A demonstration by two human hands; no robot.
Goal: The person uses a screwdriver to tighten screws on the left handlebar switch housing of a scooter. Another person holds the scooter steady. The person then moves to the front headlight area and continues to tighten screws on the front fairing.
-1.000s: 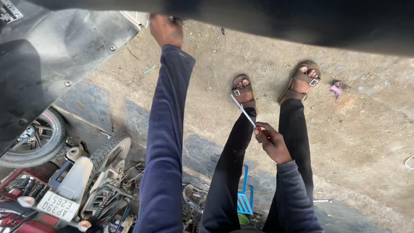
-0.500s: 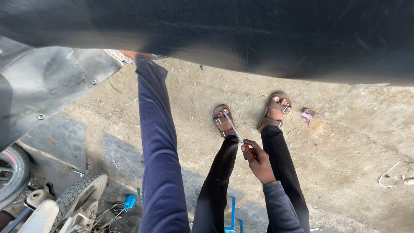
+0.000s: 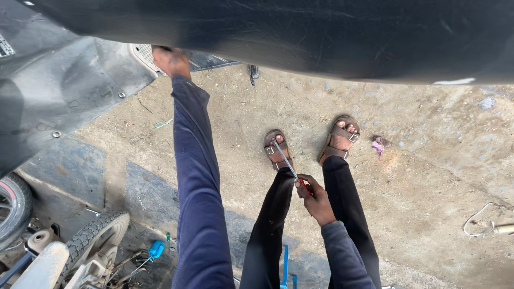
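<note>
My right hand (image 3: 316, 199) is clenched around the red handle of a screwdriver (image 3: 287, 162), its shaft pointing toward my sandals; my left hand (image 3: 170, 60) reaches up to the black scooter panel (image 3: 80, 85); whether its fingers grip, I cannot tell.

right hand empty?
No: the right hand is closed around the red handle of a screwdriver, whose metal shaft points down toward the sandalled feet.
</note>
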